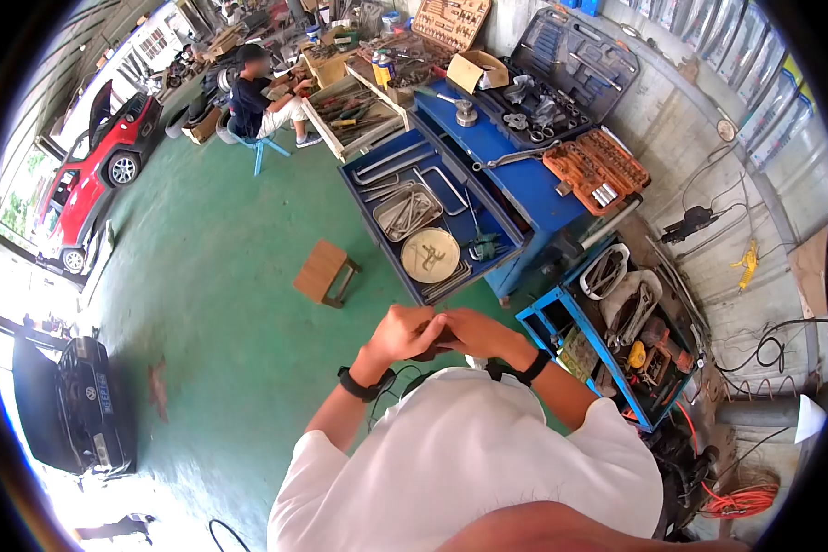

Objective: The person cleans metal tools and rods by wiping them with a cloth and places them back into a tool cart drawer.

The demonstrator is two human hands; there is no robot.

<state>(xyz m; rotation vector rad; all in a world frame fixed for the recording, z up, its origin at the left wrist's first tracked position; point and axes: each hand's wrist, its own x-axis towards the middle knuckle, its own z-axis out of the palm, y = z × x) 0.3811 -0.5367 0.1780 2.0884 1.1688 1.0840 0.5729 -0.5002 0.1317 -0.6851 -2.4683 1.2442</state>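
My left hand point(400, 333) and my right hand point(474, 333) meet in front of my chest, fingers curled and touching. Between them is a small dark thing, mostly covered by the fingers and too hidden to name. Just beyond the hands, an open blue drawer point(515, 241) holds a round cream dish point(430, 256), a metal tray of tools point(407, 212), hex keys and a green-handled tool point(484, 247). Neither hand touches the drawer.
A blue workbench point(524, 189) carries an orange socket case point(591, 175) and an open black tool case point(561, 74). At right is a blue cart point(561, 317); a wooden stool point(320, 271) stands left. Farther off, a person point(258, 97) sits beside a wooden box of tools.
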